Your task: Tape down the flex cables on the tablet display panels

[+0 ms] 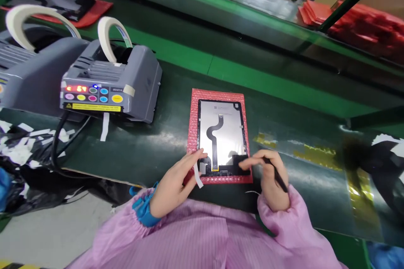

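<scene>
A tablet display panel lies back side up on a pink bubble-wrap sheet. A dark S-shaped flex cable runs down its silvery back. At the panel's lower left edge is my left hand, thumb and fingers around a short strip of white tape that hangs at the corner. My right hand is closed round a slim black tool, its exact kind unclear. Its index finger reaches onto the black flap at the panel's lower right corner.
Two grey tape dispensers stand at left; the nearer dispenser has a white tape end sticking out. White scraps lie on black plastic beside them. Yellowish film tape is stuck on the bench at right. Red bags lie on the shelf behind.
</scene>
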Motion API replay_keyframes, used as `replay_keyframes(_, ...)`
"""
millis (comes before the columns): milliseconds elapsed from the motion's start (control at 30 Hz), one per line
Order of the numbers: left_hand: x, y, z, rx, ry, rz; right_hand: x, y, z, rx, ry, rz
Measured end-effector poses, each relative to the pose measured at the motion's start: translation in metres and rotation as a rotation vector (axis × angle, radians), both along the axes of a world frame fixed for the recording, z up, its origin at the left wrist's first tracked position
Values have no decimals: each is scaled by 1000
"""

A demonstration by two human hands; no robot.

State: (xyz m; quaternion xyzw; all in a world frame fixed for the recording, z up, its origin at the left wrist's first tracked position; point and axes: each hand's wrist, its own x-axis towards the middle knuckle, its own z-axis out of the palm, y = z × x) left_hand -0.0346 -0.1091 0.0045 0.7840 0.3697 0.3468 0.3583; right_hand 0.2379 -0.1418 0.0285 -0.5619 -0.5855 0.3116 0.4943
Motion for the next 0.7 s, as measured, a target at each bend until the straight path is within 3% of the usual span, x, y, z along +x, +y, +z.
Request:
replay_keyframes(67,3,-2,-3,1,72,-40,-3,-16,-1,-80,138,46)
replay_keyframes(200,11,-3,-11,76,89,-60,-15,-35,-9,-200,275,-83)
replay_keyframes(333,15,-2,-15,49,91,-49,-24,-40,-13,-278,385,-80)
replay_keyframes(500,16,0,-15,45,16,-51,-26,-37,-12,-289,405,-120)
replay_keyframes(700,18,-3,-16,2,-46,-40,-35,-40,-11,-178,359,-250)
